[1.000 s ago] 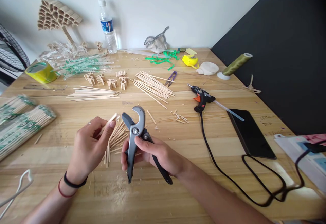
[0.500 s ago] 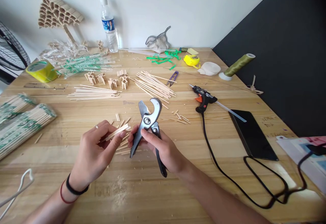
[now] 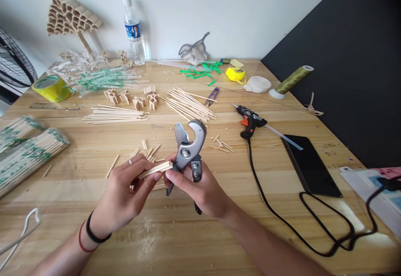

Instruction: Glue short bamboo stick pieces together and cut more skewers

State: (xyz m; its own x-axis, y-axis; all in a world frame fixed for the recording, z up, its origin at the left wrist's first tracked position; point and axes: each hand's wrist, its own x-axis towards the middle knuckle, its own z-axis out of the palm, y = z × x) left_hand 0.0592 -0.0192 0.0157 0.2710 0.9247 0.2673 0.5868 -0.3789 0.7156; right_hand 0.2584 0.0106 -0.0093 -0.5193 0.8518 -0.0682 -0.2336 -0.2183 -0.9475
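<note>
My left hand pinches a small bundle of light wooden sticks, whose ends point right. In my right hand is a pair of cutters with black handles and a curved metal jaw; the jaws point up and stand apart. My right thumb and fingers are at the tip of the bundle, beside the cutters. Loose cut sticks lie on the table behind and partly under my hands. Short offcuts lie right of the cutters.
Longer sticks, small wooden pieces and purple snips lie farther back. A glue gun with a black cord and a black tablet are at right. Packaged sticks lie left; a bottle stands behind.
The cutters and my right hand have shifted slightly right. My left hand and the bundle have also moved right, and the bundle lies flatter, its tip nearer my right fingers.
</note>
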